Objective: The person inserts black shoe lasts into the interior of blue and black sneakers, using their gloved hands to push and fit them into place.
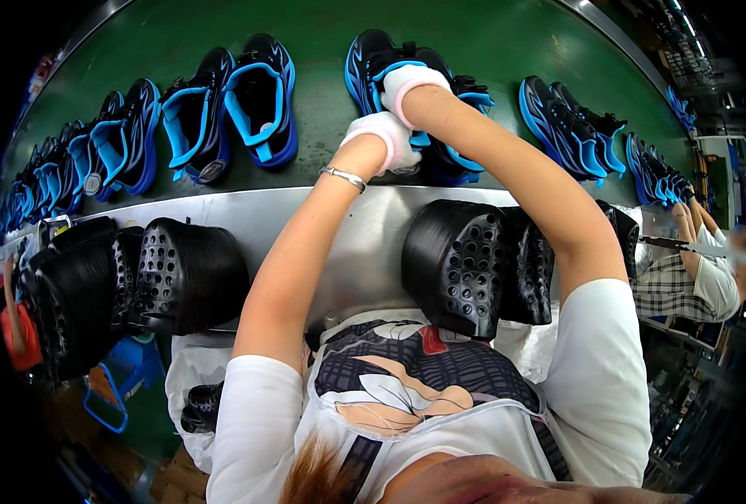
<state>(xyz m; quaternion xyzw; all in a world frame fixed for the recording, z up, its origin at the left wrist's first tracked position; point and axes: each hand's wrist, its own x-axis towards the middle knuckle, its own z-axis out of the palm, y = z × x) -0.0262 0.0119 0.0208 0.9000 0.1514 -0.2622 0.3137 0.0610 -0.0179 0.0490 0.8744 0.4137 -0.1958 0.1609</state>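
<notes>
My left hand (383,134) and my right hand (410,84) wear white gloves with pink cuffs. Both close around the heel and collar of a black sneaker with blue trim (369,63); their fingertips are mostly hidden behind the gloves and the shoe. Its toe points away from me on the green work surface. Touching its right side is a second sneaker (465,92) of the same kind, partly covered by my right forearm. Left of my hands stands another pair of these sneakers (282,92), openings facing me.
More sneakers (104,147) line the green belt (322,21) on the left, others (557,126) on the right. A metal ledge (348,244) runs along its near edge. Black dimpled blocks (190,273) stand left, similar ones (457,265) right. At far right a person (709,277) works.
</notes>
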